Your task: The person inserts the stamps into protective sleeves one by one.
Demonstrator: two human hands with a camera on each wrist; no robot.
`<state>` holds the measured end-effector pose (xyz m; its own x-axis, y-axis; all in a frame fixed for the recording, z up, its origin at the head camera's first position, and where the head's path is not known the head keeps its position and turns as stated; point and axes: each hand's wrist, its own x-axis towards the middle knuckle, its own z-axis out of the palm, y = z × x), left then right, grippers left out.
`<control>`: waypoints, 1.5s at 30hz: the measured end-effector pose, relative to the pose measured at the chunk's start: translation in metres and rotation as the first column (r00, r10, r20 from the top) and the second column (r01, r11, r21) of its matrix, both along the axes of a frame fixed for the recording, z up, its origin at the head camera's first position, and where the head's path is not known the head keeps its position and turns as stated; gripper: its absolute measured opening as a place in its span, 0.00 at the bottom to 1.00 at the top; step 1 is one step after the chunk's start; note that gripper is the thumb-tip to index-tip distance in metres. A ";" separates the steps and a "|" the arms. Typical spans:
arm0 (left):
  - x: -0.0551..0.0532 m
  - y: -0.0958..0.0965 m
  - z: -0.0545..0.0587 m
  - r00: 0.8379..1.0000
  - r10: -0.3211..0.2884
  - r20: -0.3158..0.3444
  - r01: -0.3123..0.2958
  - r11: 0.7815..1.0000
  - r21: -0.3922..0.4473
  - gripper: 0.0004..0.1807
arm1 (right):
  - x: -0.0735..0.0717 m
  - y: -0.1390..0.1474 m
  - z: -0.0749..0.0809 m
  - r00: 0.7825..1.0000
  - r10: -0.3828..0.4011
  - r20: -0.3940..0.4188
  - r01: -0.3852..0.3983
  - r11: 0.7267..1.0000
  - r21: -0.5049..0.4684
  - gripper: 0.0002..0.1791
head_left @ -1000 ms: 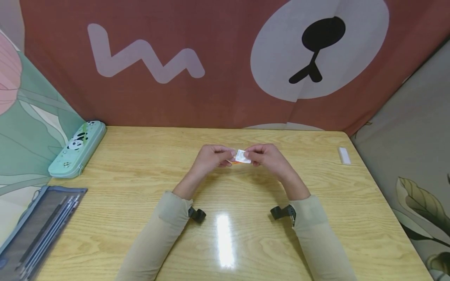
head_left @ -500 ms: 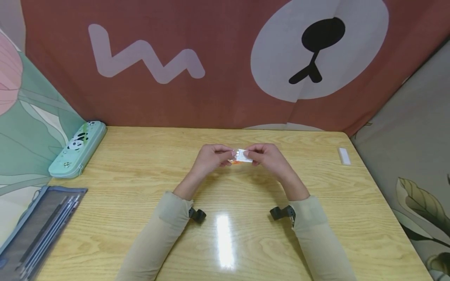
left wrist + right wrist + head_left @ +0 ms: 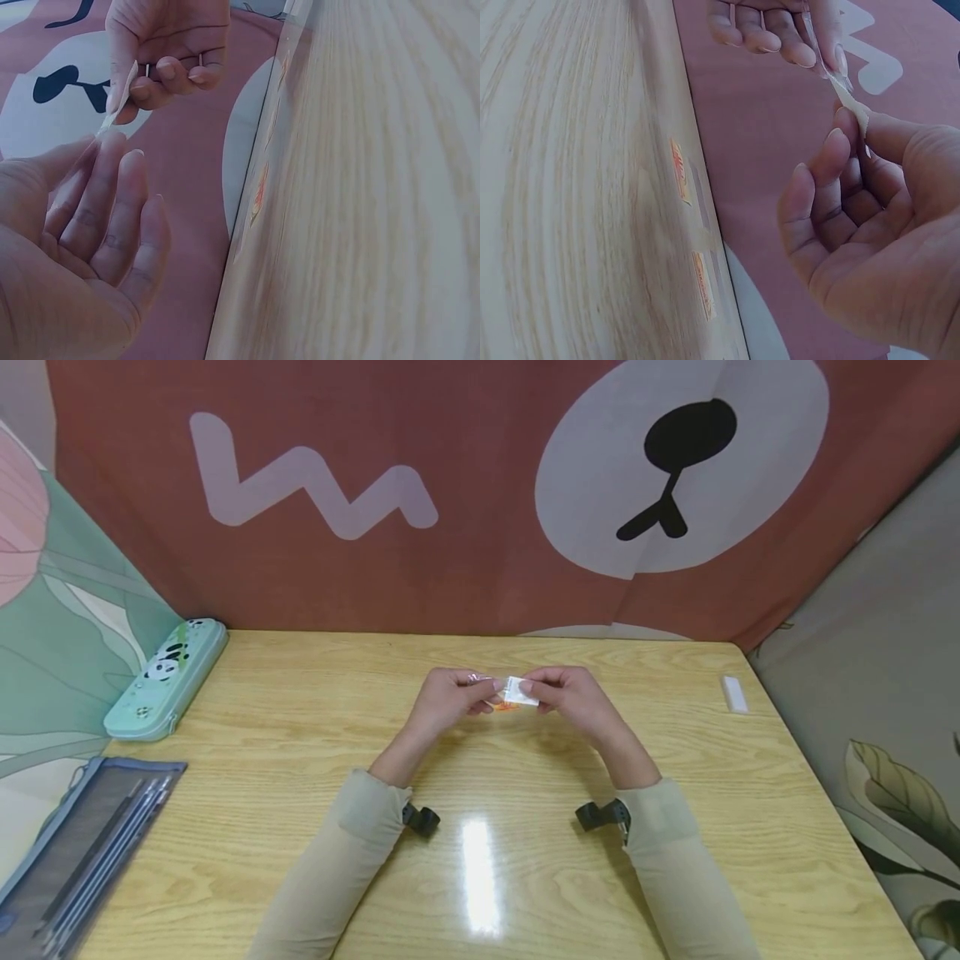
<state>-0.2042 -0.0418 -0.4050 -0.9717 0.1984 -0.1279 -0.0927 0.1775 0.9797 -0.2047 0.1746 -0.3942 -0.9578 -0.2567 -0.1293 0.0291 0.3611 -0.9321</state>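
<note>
Reddish-brown fabric (image 3: 480, 577) with a cartoon snout towards 1 o'clock hangs behind a pale wood-grained surface (image 3: 300, 702); above the middle of that surface, between both hands, is a small white slip (image 3: 513, 695), its long axis running roughly from 9 to 3 o'clock, the 3 o'clock end dipping slightly; the left wrist view shows it nearly edge-on, from 7 to 1 o'clock.

It looks thin, flat and slightly bent, with clear film (image 3: 817, 45) at one end and orange below it in the head view; the left hand (image 3: 453, 697) has its grip pinched on the film end, the right hand (image 3: 570, 697) pinches the white end between thumb and fingers.

Orange-red marks (image 3: 680, 174) show near the surface's edge; whether printed pieces or reflections, I cannot tell; a mint panda case (image 3: 167, 681) stands at 9 o'clock, a blue-edged mesh pouch (image 3: 153, 770) at 8, a white block (image 3: 735, 693) at 3; glare streaks the wood at 6.
</note>
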 end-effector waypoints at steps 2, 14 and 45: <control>0.000 0.000 0.000 1.000 0.005 0.000 -0.005 1.000 0.011 0.11 | 0.000 0.000 -0.001 1.000 0.002 0.003 -0.002 1.000 0.004 0.15; 0.000 0.003 -0.001 0.999 0.028 0.017 -0.029 0.999 0.040 0.13 | 0.001 0.002 0.001 1.000 0.026 0.010 -0.027 0.999 0.022 0.16; 0.001 0.001 0.001 1.000 0.006 0.028 -0.007 0.999 0.031 0.14 | 0.000 0.001 0.001 1.000 -0.020 0.015 0.021 0.998 -0.066 0.15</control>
